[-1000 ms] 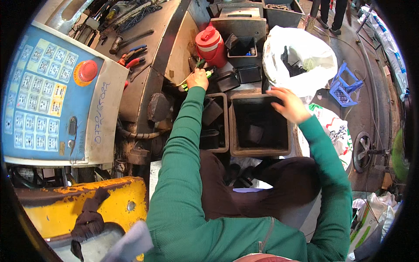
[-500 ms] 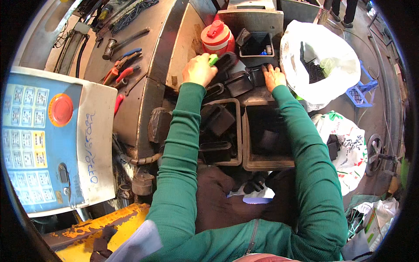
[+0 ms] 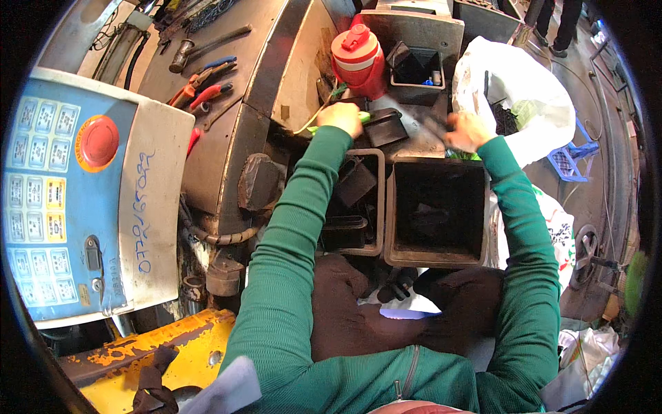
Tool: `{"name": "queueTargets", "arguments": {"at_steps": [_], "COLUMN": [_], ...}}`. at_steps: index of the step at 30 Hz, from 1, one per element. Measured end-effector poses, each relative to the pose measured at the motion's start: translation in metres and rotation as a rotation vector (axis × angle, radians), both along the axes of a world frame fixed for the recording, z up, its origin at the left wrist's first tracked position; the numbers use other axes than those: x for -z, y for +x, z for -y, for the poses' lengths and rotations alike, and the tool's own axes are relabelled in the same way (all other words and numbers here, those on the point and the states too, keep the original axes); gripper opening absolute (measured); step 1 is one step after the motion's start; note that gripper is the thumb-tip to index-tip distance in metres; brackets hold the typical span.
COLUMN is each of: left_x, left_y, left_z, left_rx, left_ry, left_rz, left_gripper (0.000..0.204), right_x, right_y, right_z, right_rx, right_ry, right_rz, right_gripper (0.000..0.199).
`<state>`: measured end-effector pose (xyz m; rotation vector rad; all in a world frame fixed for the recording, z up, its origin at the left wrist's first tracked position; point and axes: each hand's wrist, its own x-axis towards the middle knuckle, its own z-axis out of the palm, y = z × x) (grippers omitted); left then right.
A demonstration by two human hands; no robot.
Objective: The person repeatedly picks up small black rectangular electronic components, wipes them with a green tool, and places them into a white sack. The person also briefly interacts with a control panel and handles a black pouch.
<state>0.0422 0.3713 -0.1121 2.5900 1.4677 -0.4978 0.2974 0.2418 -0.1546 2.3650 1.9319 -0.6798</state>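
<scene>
Green-handled tool [image 3: 364, 117] beside red flask [image 3: 358, 58].

The far end of the tabletop [image 3: 407, 131] is crowded. The left hand [image 3: 339, 117] is hemmed in by a red jug [image 3: 358, 58] just beyond it and a black part [image 3: 386, 126] to its right. The right hand [image 3: 469, 130] is bounded on the right by a white bag [image 3: 524, 90]. Open room is offered nearer by the right box [image 3: 436, 207]; the left box [image 3: 355, 203] is blocked by black parts.

Right hand [image 3: 469, 131] moved rightward, away from the left hand [image 3: 340, 117]
</scene>
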Motion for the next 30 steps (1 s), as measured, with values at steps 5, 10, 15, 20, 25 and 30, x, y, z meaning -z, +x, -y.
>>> {"name": "queueTargets", "arguments": {"at_steps": [5, 10, 15, 20, 25, 30], "left_x": [0.059, 0.043, 0.031, 0.058, 0.040, 0.048], "left_y": [-0.022, -0.016, 0.016, 0.017, 0.029, 0.020], "left_z": [-0.028, -0.029, -0.061, -0.084, -0.058, -0.059], "left_rx": [-0.100, -0.020, -0.081, -0.097, -0.030, 0.027], "left_ry": [0.088, 0.079, -0.211, -0.267, -0.111, 0.001], "left_rz": [-0.018, -0.017, -0.080, -0.189, -0.181, -0.134], "left_gripper": [0.023, 0.026, 0.059, 0.079, 0.039, 0.048], "right_x": [-0.003, -0.013, 0.053, 0.074, 0.045, -0.016], "right_y": [-0.013, -0.055, -0.090, -0.103, -0.075, -0.039], "right_z": [0.044, 0.014, -0.065, -0.080, -0.067, -0.024], "right_rx": [-0.329, -0.325, -0.437, -0.251, -0.120, -0.117], "right_ry": [-0.499, 0.009, 0.455, 0.108, 0.077, 0.380], "right_rz": [-0.019, -0.071, 0.229, 0.188, 0.134, -0.042], "right_gripper": [0.044, 0.040, 0.062, 0.085, 0.091, 0.085]}}
